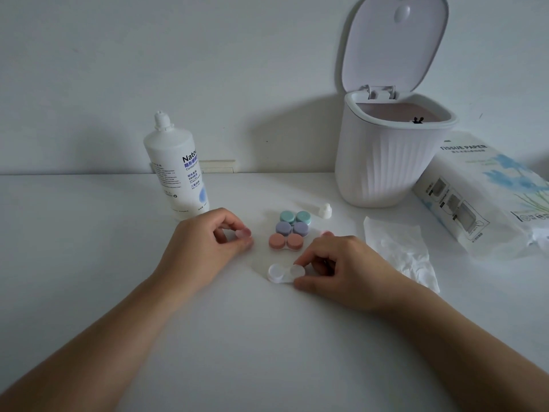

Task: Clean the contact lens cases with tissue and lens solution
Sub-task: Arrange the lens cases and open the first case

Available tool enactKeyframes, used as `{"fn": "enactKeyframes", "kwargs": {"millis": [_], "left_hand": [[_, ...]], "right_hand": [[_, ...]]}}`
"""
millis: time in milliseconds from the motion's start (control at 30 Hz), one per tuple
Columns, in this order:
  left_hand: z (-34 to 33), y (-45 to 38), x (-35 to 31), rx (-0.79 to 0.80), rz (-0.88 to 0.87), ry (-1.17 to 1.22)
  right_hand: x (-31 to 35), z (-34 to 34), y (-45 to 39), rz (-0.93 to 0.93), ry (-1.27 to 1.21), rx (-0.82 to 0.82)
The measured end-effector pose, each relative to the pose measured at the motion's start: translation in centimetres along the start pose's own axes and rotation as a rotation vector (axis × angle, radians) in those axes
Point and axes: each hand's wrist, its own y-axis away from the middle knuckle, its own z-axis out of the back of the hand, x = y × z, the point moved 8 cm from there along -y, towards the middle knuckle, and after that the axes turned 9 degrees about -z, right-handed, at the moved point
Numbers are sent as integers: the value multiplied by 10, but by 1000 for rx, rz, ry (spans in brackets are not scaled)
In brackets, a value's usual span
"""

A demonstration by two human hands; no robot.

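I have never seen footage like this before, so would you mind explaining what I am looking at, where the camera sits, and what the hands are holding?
There is no machine here: a person wears one camera on the head, looking forward and down, so both bare forearms reach in from below. The left hand pinches a small clear cap just above the white table. The right hand grips the clear lens case resting on the table, fingers on its right-hand cup. Behind it lie three closed cases in a row: pink case, purple case, green case. Further back stand an uncapped solution bottle, its loose cap, and a small white bin with its lid up. To the right lie a loose tissue and a tissue pack.
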Motion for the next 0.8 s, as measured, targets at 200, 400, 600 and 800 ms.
{"fn": "enactKeyframes", "kwargs": {"millis": [200, 400, 600, 800], "left_hand": [[-2, 3, -10, 21, -52, -186], [3, 7, -38, 2, -257, -116], [-19, 26, -46, 314, -277, 94], [-30, 24, -46, 371, -304, -9]], "right_hand": [[1, 0, 0, -9, -6, 7], [-1, 0, 1, -16, 5, -3], [0, 0, 0, 10, -1, -15], [0, 0, -1, 30, 26, -18]]}}
